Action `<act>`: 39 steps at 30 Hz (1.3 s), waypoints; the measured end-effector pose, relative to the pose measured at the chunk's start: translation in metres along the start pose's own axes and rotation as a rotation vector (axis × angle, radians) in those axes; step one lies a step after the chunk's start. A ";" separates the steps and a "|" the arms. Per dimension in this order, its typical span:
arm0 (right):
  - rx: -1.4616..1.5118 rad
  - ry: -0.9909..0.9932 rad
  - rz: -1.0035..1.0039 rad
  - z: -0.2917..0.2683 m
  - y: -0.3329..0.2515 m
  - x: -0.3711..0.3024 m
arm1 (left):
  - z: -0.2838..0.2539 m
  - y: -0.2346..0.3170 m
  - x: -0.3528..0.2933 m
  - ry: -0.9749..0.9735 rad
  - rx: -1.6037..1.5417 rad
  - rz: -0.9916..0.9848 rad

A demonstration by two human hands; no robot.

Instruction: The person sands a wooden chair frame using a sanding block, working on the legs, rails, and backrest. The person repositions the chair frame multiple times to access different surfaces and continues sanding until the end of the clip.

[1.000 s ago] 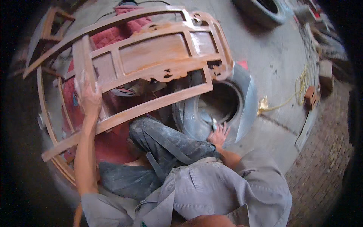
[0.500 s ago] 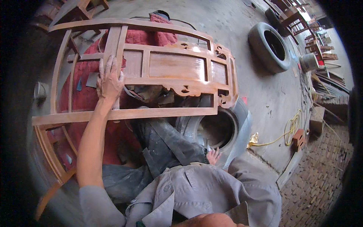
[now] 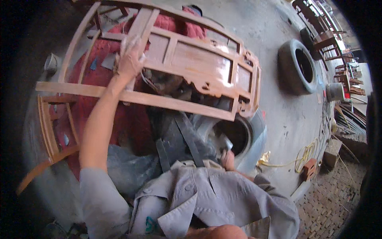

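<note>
While the grey work shirt (image 3: 207, 199) fills the lower edge of the view, the right hand (image 3: 227, 159) shows only partly just above it, low beside the grey tyre lying flat (image 3: 254, 135); whether it is open or closed I cannot tell. Up the bare left forearm, the left hand (image 3: 129, 59) lies with fingers spread and pressed down on a pale crumpled cloth (image 3: 128, 42) against an upright bar of the carved brown wooden frame with a glossy centre panel (image 3: 199, 65). That frame lies tilted across the person's lap, over a red padded cover (image 3: 99, 115), reaching from the left hand out to the right, well above the right hand. Farther off, a black tyre (image 3: 296, 65) rests on the concrete floor (image 3: 286, 115), with a coil of yellow cord (image 3: 304, 153) and a brick (image 3: 308, 169) to the right.
</note>
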State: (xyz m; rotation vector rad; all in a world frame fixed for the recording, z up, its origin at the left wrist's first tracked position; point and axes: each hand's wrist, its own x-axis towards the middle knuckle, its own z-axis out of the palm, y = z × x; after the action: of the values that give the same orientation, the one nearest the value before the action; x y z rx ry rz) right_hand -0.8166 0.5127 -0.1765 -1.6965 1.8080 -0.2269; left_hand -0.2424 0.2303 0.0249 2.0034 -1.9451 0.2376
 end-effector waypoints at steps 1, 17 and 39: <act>0.006 0.049 0.066 -0.029 -0.033 0.015 | -0.021 0.016 0.004 -0.082 0.134 -0.070; -0.123 -0.163 0.114 0.040 -0.038 0.051 | -0.003 -0.033 0.014 -0.035 0.059 0.192; 1.478 -0.118 0.453 -0.105 -0.164 0.048 | -0.068 0.136 -0.027 0.050 -0.491 0.055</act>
State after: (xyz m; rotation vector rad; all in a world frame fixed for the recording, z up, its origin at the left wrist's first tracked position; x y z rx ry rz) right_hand -0.7358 0.4115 -0.0229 -0.2467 1.2161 -0.9326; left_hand -0.3712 0.2785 0.0950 1.6098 -1.8090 -0.1640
